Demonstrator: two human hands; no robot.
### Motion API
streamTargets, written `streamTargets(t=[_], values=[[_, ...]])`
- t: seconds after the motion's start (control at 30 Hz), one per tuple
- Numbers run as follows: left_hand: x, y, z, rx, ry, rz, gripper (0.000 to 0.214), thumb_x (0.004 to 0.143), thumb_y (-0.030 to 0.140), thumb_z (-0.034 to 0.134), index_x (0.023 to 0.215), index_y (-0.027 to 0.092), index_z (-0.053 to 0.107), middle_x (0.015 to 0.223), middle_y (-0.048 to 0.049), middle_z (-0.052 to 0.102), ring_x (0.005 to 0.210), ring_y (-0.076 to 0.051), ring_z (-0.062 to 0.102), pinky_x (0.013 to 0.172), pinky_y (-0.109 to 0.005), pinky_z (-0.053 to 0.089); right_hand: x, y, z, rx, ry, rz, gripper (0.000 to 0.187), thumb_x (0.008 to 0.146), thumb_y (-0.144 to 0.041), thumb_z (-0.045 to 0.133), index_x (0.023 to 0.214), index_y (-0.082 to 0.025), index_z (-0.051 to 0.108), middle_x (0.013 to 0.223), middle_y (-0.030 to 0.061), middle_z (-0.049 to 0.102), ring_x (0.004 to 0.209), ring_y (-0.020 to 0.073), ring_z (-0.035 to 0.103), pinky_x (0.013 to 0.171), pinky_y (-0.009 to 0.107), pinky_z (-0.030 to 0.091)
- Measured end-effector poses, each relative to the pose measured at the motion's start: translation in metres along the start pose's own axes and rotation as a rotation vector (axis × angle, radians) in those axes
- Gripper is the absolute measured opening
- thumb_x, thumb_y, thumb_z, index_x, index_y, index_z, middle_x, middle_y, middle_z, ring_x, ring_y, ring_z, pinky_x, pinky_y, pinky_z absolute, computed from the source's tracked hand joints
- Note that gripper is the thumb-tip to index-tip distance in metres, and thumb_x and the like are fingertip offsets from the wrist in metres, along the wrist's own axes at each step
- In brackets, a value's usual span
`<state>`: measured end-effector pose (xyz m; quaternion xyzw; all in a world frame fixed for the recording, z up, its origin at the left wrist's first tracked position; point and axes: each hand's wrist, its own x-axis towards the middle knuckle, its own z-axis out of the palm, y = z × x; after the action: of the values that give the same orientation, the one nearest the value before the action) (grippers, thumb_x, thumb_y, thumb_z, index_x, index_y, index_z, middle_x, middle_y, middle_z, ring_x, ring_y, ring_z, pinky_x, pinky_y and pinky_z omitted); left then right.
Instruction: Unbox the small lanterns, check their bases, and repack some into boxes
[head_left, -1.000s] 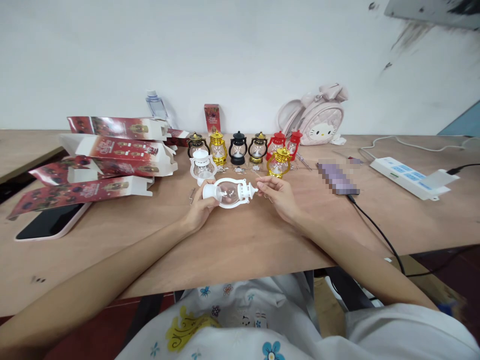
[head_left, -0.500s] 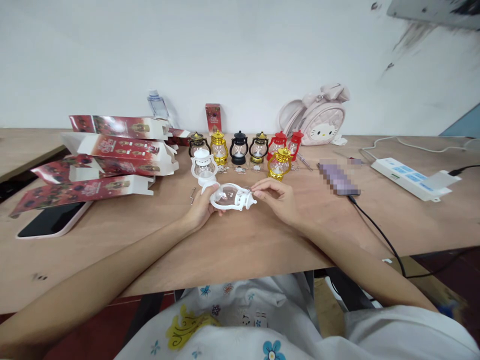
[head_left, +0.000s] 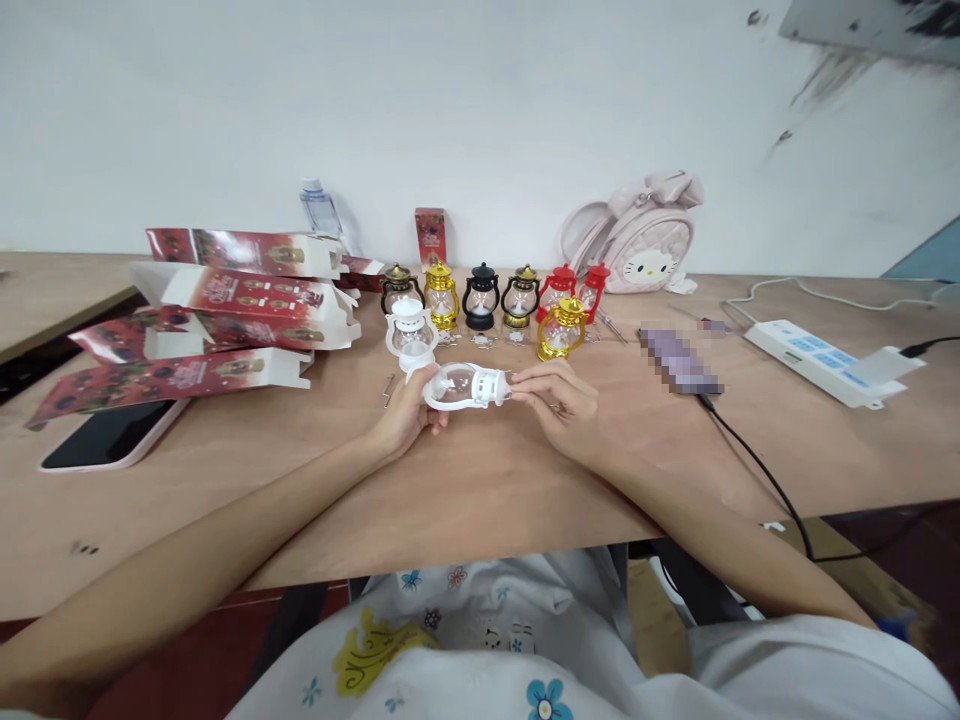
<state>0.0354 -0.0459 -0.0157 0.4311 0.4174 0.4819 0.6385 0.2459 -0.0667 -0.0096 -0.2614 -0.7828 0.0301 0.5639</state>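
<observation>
A small white lantern [head_left: 459,386] with a clear globe lies sideways between my hands, its top pointing right. My left hand [head_left: 399,422] is closed around its base. My right hand [head_left: 561,408] pinches at the lantern's top, on what looks like a thin wire handle; the fingertips partly cover the wire and the pointed cap. Just behind my left hand another white lantern [head_left: 411,332] stands upright. A bent thin wire [head_left: 388,391] lies on the table left of it. Beyond my right hand stands a gold lantern [head_left: 559,335].
Bronze-topped, gold, black and red lanterns [head_left: 481,300] form a row at the back, small metal pieces before them. Opened red boxes [head_left: 225,330] and a phone [head_left: 112,435] lie left. A pink bag [head_left: 649,250], blurred purple item [head_left: 675,360] and power strip [head_left: 817,360] are right.
My right fingers have shifted slightly and now cover the lantern's pointed tip. The held lantern has turned a little, its top end slightly higher. My left hand keeps its hold.
</observation>
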Motion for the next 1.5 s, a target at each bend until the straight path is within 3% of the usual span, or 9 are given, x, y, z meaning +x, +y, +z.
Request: streamTargets(t=[0.5, 0.73, 1.03, 1.2, 1.33, 1.5], values=[[0.002, -0.001, -0.002, 0.012, 0.003, 0.003, 0.031, 0.08, 0.044, 0.051, 0.084, 0.013, 0.055, 0.06, -0.0005, 0.063, 0.033, -0.008, 0.048, 0.027, -0.019, 0.031, -0.003, 0.0, 0.0, -0.098, 0.03, -0.088, 0.011, 0.087, -0.016, 0.058, 0.089, -0.025, 0.065, 0.086, 0.0028, 0.069, 0.083, 0.0161, 0.065, 0.073, 0.035, 0.053], [0.002, -0.003, -0.003, -0.017, 0.019, 0.044, 0.037, 0.076, 0.049, 0.056, 0.086, 0.013, 0.055, 0.059, 0.0004, 0.062, 0.032, -0.009, 0.047, 0.027, -0.019, 0.029, 0.002, -0.001, -0.003, -0.022, -0.085, -0.059, 0.009, 0.087, -0.014, 0.057, 0.089, -0.021, 0.062, 0.087, 0.0049, 0.067, 0.082, 0.0145, 0.063, 0.073, 0.031, 0.053], [0.002, -0.003, -0.002, -0.019, 0.058, 0.08, 0.038, 0.072, 0.05, 0.06, 0.082, 0.015, 0.05, 0.06, 0.0013, 0.061, 0.034, -0.009, 0.049, 0.028, -0.019, 0.03, 0.003, 0.002, -0.004, 0.062, -0.15, 0.085, 0.006, 0.087, -0.022, 0.058, 0.081, -0.021, 0.06, 0.089, 0.0053, 0.066, 0.086, 0.0156, 0.063, 0.078, 0.033, 0.05], [-0.002, -0.005, -0.001, 0.054, 0.075, 0.24, 0.041, 0.069, 0.05, 0.065, 0.086, 0.018, 0.046, 0.059, 0.0046, 0.057, 0.039, -0.01, 0.052, 0.029, -0.019, 0.036, 0.004, 0.001, -0.004, 0.11, -0.187, 0.218, 0.016, 0.09, -0.023, 0.052, 0.075, -0.02, 0.057, 0.089, 0.0046, 0.067, 0.085, 0.0143, 0.062, 0.078, 0.032, 0.048], [-0.005, -0.007, -0.002, 0.124, 0.051, 0.319, 0.04, 0.072, 0.048, 0.064, 0.092, 0.02, 0.045, 0.066, 0.005, 0.054, 0.044, -0.01, 0.053, 0.031, -0.02, 0.039, 0.001, 0.004, 0.002, 0.162, -0.099, 0.374, 0.012, 0.086, -0.027, 0.058, 0.076, -0.021, 0.059, 0.086, 0.0019, 0.065, 0.082, 0.0133, 0.061, 0.075, 0.029, 0.049], [-0.004, -0.009, -0.003, 0.163, 0.042, 0.352, 0.039, 0.073, 0.049, 0.064, 0.093, 0.02, 0.046, 0.069, 0.0046, 0.052, 0.048, -0.01, 0.052, 0.035, -0.02, 0.043, -0.002, 0.011, 0.007, 0.231, 0.033, 0.533, 0.011, 0.077, -0.031, 0.068, 0.079, -0.022, 0.061, 0.096, 0.0027, 0.061, 0.094, 0.016, 0.06, 0.07, 0.028, 0.052]])
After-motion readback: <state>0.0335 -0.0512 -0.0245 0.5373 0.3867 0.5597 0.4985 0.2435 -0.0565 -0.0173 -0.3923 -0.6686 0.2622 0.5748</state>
